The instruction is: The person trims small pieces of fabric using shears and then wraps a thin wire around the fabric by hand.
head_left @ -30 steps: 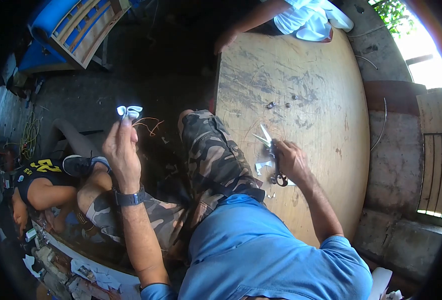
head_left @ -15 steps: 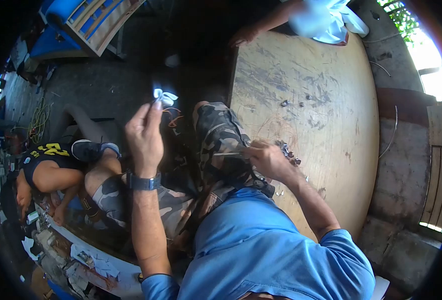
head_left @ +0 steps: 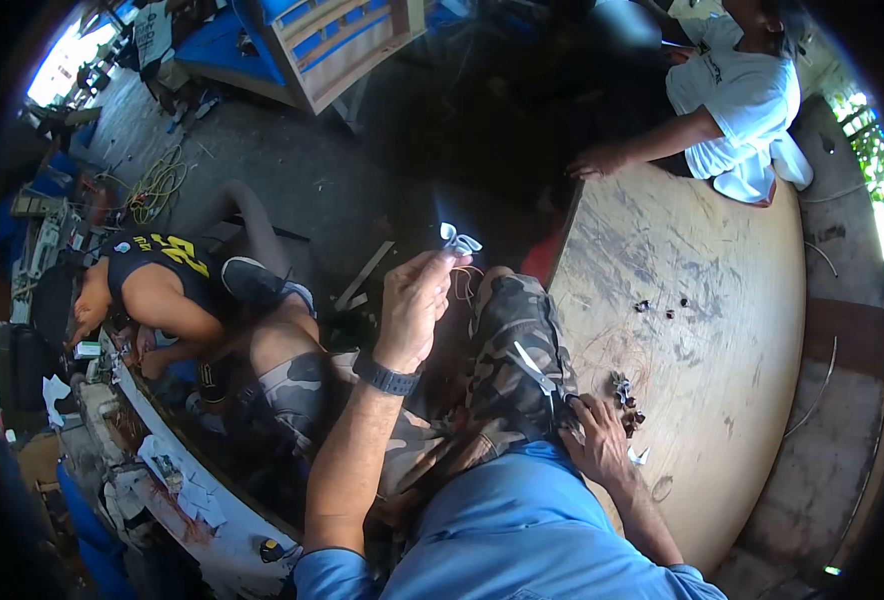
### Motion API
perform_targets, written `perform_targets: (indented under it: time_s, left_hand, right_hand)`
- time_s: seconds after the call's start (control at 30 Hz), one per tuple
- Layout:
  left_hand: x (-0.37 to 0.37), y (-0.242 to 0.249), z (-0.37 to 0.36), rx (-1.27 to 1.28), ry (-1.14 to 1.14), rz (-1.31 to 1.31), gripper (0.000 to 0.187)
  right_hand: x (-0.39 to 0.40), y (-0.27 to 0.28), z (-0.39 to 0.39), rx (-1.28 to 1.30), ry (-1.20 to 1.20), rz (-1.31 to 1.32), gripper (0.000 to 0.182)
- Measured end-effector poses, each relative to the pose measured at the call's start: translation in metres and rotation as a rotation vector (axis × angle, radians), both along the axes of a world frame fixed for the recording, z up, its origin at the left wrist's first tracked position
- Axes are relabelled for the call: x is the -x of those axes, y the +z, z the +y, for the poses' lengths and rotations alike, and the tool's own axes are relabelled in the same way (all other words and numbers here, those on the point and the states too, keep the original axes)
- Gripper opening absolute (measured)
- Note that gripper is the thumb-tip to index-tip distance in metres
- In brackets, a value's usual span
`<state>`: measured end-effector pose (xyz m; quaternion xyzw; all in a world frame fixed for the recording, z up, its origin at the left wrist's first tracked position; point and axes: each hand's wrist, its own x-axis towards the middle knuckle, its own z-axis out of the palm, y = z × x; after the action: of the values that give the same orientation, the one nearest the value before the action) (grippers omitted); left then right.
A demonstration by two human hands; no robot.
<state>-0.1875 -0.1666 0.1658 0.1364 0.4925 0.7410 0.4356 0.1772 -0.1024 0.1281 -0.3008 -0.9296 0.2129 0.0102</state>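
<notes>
Between the thumb and fingers of my left hand (head_left: 414, 308) is a small, shiny white looped piece (head_left: 459, 240), raised above the floor. A thin orange wire (head_left: 468, 272) shows just beside those fingertips. My right hand (head_left: 602, 440) is at the near edge of the wooden tabletop (head_left: 702, 240), its fingers at the dark handle of a pair of scissors (head_left: 535, 368). The blades point away over my camouflage-clad thigh, slightly apart. A cluster of small dark metal pieces (head_left: 623, 392) sits right by these fingers, with a white scrap (head_left: 639, 457) close to the wrist.
Several small dark pieces (head_left: 669, 314) lie farther out on the tabletop. Across it stands a person in a white shirt (head_left: 742, 110), one hand on the corner. Left, a person in a dark jersey (head_left: 162, 265) bends low near a cluttered ledge (head_left: 232, 550). A wooden frame (head_left: 347, 45) stands behind.
The view has swung left, shifting the scene right and down. My right hand has moved back along the table edge, its fingers more spread. My left hand still holds up the white piece.
</notes>
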Motion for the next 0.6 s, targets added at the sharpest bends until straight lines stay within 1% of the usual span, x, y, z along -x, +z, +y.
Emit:
perform_targets:
  time_s: [0.1, 0.2, 0.23, 0.27, 0.33, 0.37, 0.43, 0.53, 0.57, 0.6]
  left_hand:
    - [0.001, -0.001, -0.002, -0.019, -0.030, -0.006, 0.025]
    - [0.001, -0.002, -0.004, -0.090, -0.024, -0.153, 0.026]
    - [0.001, -0.001, -0.003, -0.070, -0.018, -0.212, 0.027]
    - [0.001, -0.002, -0.003, -0.075, -0.015, -0.220, 0.027]
    - [0.002, -0.005, -0.004, -0.097, -0.015, -0.179, 0.028]
    - [-0.001, 0.005, -0.003, -0.059, 0.022, -0.104, 0.026]
    - [0.000, 0.009, -0.001, -0.056, 0.034, -0.045, 0.026]
    - [-0.002, 0.012, -0.003, -0.032, 0.087, 0.018, 0.027]
    - [-0.002, 0.013, -0.003, -0.031, 0.103, 0.036, 0.027]
    - [-0.002, 0.013, -0.003, -0.032, 0.121, 0.042, 0.027]
  right_hand:
    - [0.001, 0.003, -0.002, 0.012, 0.010, -0.027, 0.060]
    - [0.006, 0.000, -0.005, 0.143, -0.088, -0.089, 0.056]
    - [0.000, -0.013, -0.002, 0.205, -0.091, -0.109, 0.065]
    - [-0.005, -0.019, 0.000, 0.184, -0.062, -0.080, 0.061]
    - [-0.001, -0.009, 0.006, 0.259, -0.096, -0.251, 0.055]
    - [-0.004, -0.007, 0.013, 0.335, -0.106, -0.272, 0.052]
    - [-0.008, -0.011, 0.031, 0.508, -0.101, -0.313, 0.048]
    - [-0.023, -0.015, 0.049, 0.784, -0.091, -0.121, 0.042]
    - [-0.027, -0.022, 0.054, 0.822, -0.062, -0.107, 0.035]
    - [-0.020, -0.011, 0.055, 0.843, -0.084, -0.144, 0.036]
